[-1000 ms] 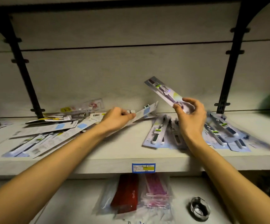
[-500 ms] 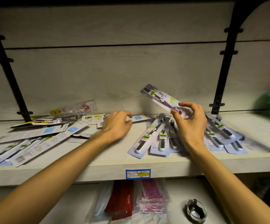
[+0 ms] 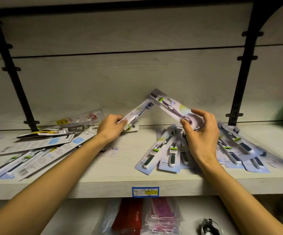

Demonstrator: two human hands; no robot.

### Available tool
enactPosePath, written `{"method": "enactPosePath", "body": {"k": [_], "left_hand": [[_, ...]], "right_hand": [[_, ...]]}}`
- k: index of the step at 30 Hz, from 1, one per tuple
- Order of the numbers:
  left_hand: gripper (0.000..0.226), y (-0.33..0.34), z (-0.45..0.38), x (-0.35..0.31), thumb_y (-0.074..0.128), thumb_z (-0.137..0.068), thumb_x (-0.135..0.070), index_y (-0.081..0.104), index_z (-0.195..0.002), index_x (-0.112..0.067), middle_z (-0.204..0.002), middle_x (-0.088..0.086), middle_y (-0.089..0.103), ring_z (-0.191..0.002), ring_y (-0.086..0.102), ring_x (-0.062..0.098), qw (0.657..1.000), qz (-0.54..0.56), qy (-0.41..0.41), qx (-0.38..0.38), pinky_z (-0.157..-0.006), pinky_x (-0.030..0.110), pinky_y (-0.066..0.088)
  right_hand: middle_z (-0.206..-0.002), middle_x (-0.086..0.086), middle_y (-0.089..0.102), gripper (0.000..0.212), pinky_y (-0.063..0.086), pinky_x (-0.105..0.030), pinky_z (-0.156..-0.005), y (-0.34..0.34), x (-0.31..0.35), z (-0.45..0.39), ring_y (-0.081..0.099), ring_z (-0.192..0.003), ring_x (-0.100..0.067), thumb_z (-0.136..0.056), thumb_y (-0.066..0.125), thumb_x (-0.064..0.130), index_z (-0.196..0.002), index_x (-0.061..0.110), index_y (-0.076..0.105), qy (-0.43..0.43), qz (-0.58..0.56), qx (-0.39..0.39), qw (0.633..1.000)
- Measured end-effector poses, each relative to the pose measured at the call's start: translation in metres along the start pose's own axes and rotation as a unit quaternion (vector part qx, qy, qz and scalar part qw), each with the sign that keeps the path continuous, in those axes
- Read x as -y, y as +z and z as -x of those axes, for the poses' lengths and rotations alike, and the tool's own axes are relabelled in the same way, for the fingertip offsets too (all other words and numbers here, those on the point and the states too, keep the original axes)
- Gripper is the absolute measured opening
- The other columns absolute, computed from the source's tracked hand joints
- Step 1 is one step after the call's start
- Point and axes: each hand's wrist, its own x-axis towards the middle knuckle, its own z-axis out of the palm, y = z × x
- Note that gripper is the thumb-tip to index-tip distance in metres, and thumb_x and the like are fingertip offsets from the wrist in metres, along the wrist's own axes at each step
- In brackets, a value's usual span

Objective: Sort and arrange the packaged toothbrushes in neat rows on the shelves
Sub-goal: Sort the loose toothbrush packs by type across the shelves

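Above the shelf (image 3: 103,175), my left hand (image 3: 111,127) pinches one toothbrush pack (image 3: 135,112) and my right hand (image 3: 202,133) grips a Niepoth pack (image 3: 169,106); light, stiff, slick blister cards, best held at the edges, others lie scattered below

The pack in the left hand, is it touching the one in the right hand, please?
Cannot tell: in the head view the left pack and right pack meet at their tips, possibly overlapping.

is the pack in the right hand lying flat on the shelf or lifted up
Lifted. The right hand pinches the toothbrush pack by its lower end, and it slants up toward the back wall, above the packs lying on the shelf.
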Motion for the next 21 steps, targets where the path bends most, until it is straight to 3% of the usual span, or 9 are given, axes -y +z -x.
{"method": "enactPosePath", "body": {"k": [3, 7, 9, 11, 13, 15, 18, 21], "left_hand": [[0.022, -0.001, 0.008, -0.012, 0.057, -0.101, -0.023, 0.076, -0.100, -0.010, -0.085, 0.004, 0.075, -0.075, 0.068, 0.018, 0.985, 0.170, -0.015, -0.003, -0.071, 0.031, 0.051], [0.022, -0.008, 0.025, -0.021, 0.058, -0.100, -0.015, 0.072, -0.084, -0.012, -0.068, -0.002, 0.074, -0.055, 0.066, 0.006, 0.944, 0.319, -0.083, -0.012, -0.053, 0.016, 0.048], [0.020, -0.017, 0.035, -0.021, 0.058, -0.099, -0.017, 0.073, -0.086, -0.011, -0.076, 0.002, 0.076, -0.060, 0.069, 0.009, 0.931, 0.347, -0.112, 0.001, -0.054, 0.015, 0.050], [0.019, -0.027, 0.047, -0.019, 0.057, -0.098, -0.014, 0.074, -0.098, -0.006, -0.094, 0.010, 0.077, -0.077, 0.071, 0.018, 0.921, 0.368, -0.131, 0.018, -0.074, 0.028, 0.058], [0.019, -0.038, 0.063, -0.016, 0.054, -0.098, -0.010, 0.071, -0.103, -0.004, -0.104, 0.015, 0.074, -0.090, 0.070, 0.025, 0.910, 0.388, -0.146, 0.024, -0.088, 0.042, 0.057], [0.018, -0.050, 0.081, -0.012, 0.051, -0.097, -0.004, 0.069, -0.101, -0.004, -0.107, 0.019, 0.073, -0.095, 0.070, 0.030, 0.903, 0.401, -0.151, 0.029, -0.092, 0.047, 0.057], [0.027, -0.071, 0.110, -0.001, 0.049, -0.094, 0.003, 0.067, -0.115, 0.002, -0.112, 0.020, 0.073, -0.102, 0.072, 0.033, 0.907, 0.392, -0.146, 0.044, -0.091, 0.047, 0.058], [0.027, -0.100, 0.140, 0.016, 0.055, -0.093, 0.003, 0.068, -0.117, -0.003, -0.110, 0.016, 0.075, -0.101, 0.073, 0.030, 0.918, 0.368, -0.134, 0.056, -0.088, 0.045, 0.060]], "right_hand": [[-0.121, 0.004, 0.058, 0.041, 0.051, -0.040, -0.096, -0.001, 0.002, 0.002, 0.056, -0.110, -0.011, -0.089, 0.074, 0.031, -0.127, 0.020, 0.060, -0.006, -0.004, 0.007, 1.000], [-0.125, 0.001, 0.056, 0.044, 0.050, -0.043, -0.098, -0.003, 0.007, 0.003, 0.056, -0.114, -0.010, -0.090, 0.074, 0.028, -0.130, 0.018, 0.058, -0.014, -0.024, 0.001, 1.000], [-0.126, 0.000, 0.056, 0.045, 0.050, -0.044, -0.098, -0.005, 0.012, 0.003, 0.055, -0.114, -0.006, -0.090, 0.074, 0.026, -0.130, 0.016, 0.058, -0.024, -0.028, -0.011, 0.999], [-0.126, 0.000, 0.055, 0.045, 0.051, -0.042, -0.097, -0.006, 0.022, 0.007, 0.054, -0.113, -0.004, -0.090, 0.074, 0.025, -0.131, 0.016, 0.057, -0.040, -0.028, -0.018, 0.999], [-0.128, 0.001, 0.055, 0.048, 0.050, -0.028, -0.097, -0.004, 0.035, 0.013, 0.054, -0.113, -0.004, -0.088, 0.074, 0.025, -0.132, 0.020, 0.055, -0.050, -0.028, -0.014, 0.998], [-0.128, 0.004, 0.054, 0.052, 0.044, -0.016, -0.096, 0.001, 0.049, 0.022, 0.052, -0.112, 0.000, -0.086, 0.076, 0.025, -0.133, 0.025, 0.054, -0.041, -0.046, -0.002, 0.998], [-0.131, 0.005, 0.055, 0.059, 0.046, -0.023, -0.100, 0.017, 0.075, 0.041, 0.054, -0.115, -0.004, -0.082, 0.079, 0.023, -0.135, 0.025, 0.054, 0.030, -0.102, 0.024, 0.994], [-0.131, 0.001, 0.059, 0.062, 0.047, -0.027, -0.103, 0.040, 0.103, 0.069, 0.057, -0.118, -0.013, -0.081, 0.081, 0.022, -0.137, 0.019, 0.056, 0.082, -0.135, 0.042, 0.987]]}}
